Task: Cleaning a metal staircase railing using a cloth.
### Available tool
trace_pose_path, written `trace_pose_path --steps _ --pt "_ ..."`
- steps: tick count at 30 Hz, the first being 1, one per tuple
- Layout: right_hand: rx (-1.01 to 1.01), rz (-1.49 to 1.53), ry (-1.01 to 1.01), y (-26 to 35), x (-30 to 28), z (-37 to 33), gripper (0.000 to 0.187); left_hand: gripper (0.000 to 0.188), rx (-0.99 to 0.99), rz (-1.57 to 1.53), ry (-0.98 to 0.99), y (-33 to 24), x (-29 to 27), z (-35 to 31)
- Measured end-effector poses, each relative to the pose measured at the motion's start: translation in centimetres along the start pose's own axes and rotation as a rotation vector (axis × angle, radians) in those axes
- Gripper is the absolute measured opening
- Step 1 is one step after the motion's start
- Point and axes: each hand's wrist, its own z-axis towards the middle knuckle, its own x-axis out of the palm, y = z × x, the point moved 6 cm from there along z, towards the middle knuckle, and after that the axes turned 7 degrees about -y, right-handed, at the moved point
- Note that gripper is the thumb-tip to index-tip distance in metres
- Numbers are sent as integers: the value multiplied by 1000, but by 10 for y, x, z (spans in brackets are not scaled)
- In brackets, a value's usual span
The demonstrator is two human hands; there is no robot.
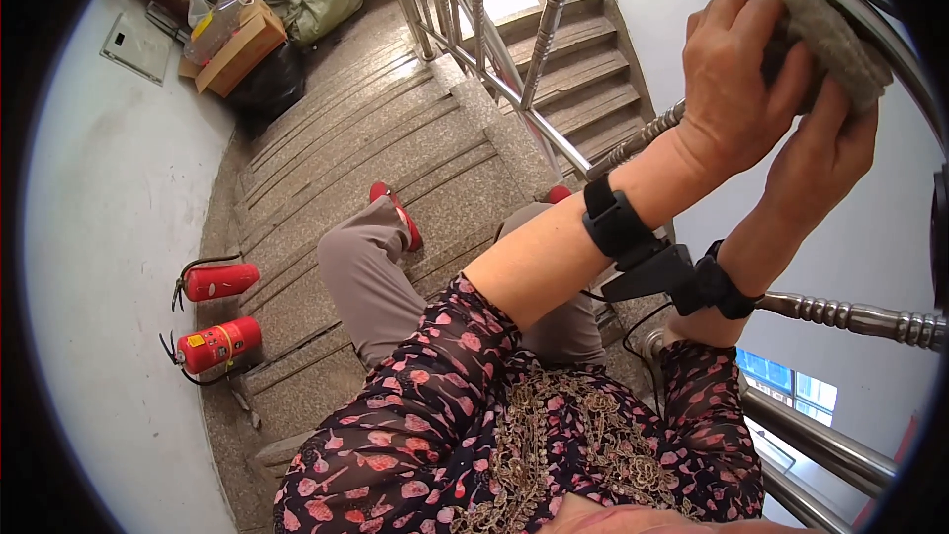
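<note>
A grey-green cloth [838,47] is bunched against the curved metal handrail [917,79] at the upper right. My left hand [736,74] is closed on the cloth's near side, its fingers curled over the folds. Just to the right and a little lower, my right hand [822,153] also grips the cloth, fingertips pressed into its lower edge. Part of the rail lies hidden behind the cloth and fingers. Black straps with small devices circle both forearms.
Stone stairs [366,153] surround my feet, and another flight [583,64] lies beyond the metal balusters [550,30]. Two red fire extinguishers [222,282] stand by the left wall. A cardboard box [237,47] and a stuffed sack [321,2] sit at the upper left.
</note>
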Motion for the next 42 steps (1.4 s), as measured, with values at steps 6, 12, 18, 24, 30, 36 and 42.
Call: trace_pose_path --steps 6,12,18,24,30,36,42 --pt "120 -255 93 -7 -3 12 31 28 -226 -107 -105 19 3 -28" --pt "149 -406 173 -14 -1 -7 33 32 -192 45 92 61 -16 -71" --pt "280 -262 188 -35 -2 -28 34 34 76 271 6 48 -34 -61" --pt "353 -130 222 -55 -3 -46 32 38 -222 136 191 65 -27 -71" --pt "386 -114 223 -62 -2 -56 32 36 -289 96 186 69 -32 -72" --pt "361 -95 249 -63 0 -62 31 49 -279 121 174 73 -33 -76" --pt "350 -85 266 -69 -1 -69 30 48 -240 183 189 75 -33 -76"
